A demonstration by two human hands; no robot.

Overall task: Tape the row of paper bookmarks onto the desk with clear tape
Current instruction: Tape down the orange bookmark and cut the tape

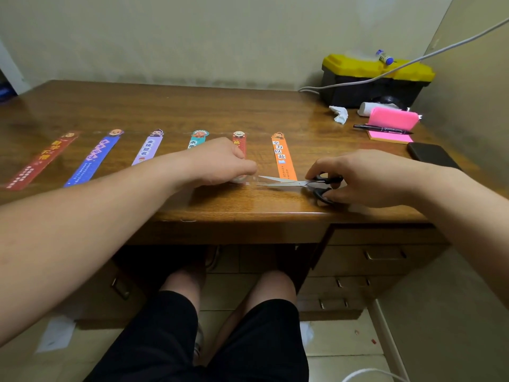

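- Six paper bookmarks (283, 158) lie in a row across the wooden desk (165, 111).
- The left hand (220, 161) covers the lower parts of the two bookmarks left of the orange bookmark, and pinches clear tape (242, 180); the roll is mostly hidden under it.
- The right hand (366, 177) grips black-handled scissors (300, 183), blades parted across the orange bookmark's near end, tips at the tape.
- Whether tape already crosses the bookmarks is hard to make out.

Two bare forearms with no sleeves, left hand (220, 161), right hand (366, 177), black shorts (256, 340), bare knees
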